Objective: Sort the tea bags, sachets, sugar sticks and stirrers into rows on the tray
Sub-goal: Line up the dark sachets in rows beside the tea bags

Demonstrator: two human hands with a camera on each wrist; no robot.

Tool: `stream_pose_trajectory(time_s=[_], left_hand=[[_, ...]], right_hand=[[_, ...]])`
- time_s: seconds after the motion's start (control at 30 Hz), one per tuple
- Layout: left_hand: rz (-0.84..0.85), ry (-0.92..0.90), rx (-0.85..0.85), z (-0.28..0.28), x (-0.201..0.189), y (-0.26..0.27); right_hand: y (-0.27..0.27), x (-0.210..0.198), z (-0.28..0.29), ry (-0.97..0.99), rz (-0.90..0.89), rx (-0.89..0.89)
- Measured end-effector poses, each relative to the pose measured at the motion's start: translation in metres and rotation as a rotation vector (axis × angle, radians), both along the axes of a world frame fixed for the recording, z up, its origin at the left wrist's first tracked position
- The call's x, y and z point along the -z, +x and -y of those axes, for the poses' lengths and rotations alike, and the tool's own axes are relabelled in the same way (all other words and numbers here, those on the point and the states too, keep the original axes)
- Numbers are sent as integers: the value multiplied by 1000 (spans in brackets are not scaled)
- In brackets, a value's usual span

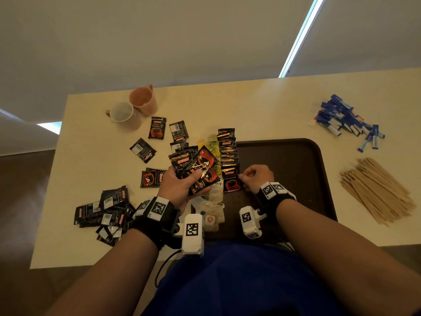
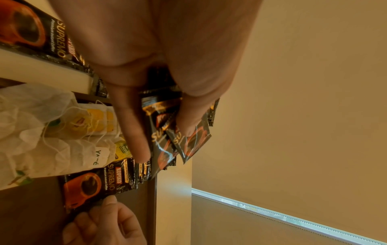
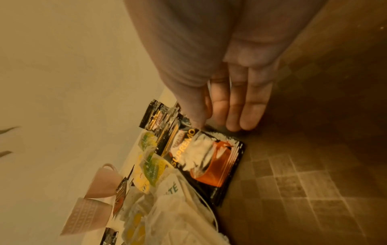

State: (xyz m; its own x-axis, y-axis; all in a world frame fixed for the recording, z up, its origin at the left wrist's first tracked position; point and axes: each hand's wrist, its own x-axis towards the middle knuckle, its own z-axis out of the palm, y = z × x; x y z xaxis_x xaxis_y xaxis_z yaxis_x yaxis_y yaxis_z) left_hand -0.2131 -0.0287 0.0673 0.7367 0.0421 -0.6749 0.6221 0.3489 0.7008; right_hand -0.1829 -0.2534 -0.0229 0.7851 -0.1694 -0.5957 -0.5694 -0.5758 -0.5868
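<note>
The cream table carries a dark brown tray at its near edge. On the tray, along its left edge, runs a row of white and yellow tea bags, and just right of it a row of overlapping black coffee sachets, running from far edge to near. Loose sachets lie scattered on the table left of the tray. Wooden stirrers are heaped near the table's right edge, blue sugar sticks toward its far right corner. Two empty mugs stand at the far left. The left hand grips a fan of sachets above the tray's left edge. The right hand, fingers curled, pinches the right edge of the row's nearest sachet.
</note>
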Motion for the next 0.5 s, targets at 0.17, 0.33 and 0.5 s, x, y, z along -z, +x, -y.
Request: stream_pose_trajectory(time_s=[0.17,0.33,0.5], left_hand=[[-6,0,15,2,0,1],[9,25,70,4,-3,4],[55,54,166,10,-8,4]], right_hand=[[8,-29,1,-34,180,-41],[22,-82,-18,108,445,-222],[25,-104,-31,190,453,-404]])
